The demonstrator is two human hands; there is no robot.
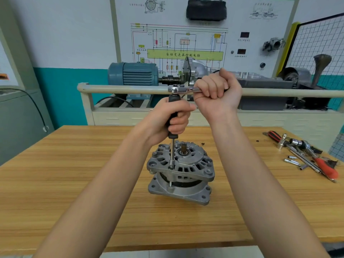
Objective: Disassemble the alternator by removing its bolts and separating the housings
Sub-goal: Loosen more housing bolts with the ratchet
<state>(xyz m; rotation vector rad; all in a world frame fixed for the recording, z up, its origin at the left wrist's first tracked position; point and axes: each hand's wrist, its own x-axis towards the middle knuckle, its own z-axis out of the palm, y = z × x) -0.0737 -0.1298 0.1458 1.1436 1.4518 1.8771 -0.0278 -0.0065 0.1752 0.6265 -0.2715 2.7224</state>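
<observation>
A grey alternator [181, 171] stands upright on the wooden table [74, 183], shaft end up, its upper housing tilted slightly over the lower one. A black-handled socket driver [172, 146] rises straight up from a bolt [170, 167] at the upper housing's left edge. My left hand [172, 120] grips the driver's black handle. A chrome ratchet [178, 89] sits on top of the driver, and my right hand [216, 90] is wrapped round the ratchet's handle, which points right.
Loose tools [305, 153] lie at the table's right edge: sockets, extension bars, red-handled pliers and a screwdriver. Behind the table stands a training rig with a beige rail [121, 89], a blue motor [133, 73] and a wiring-diagram board.
</observation>
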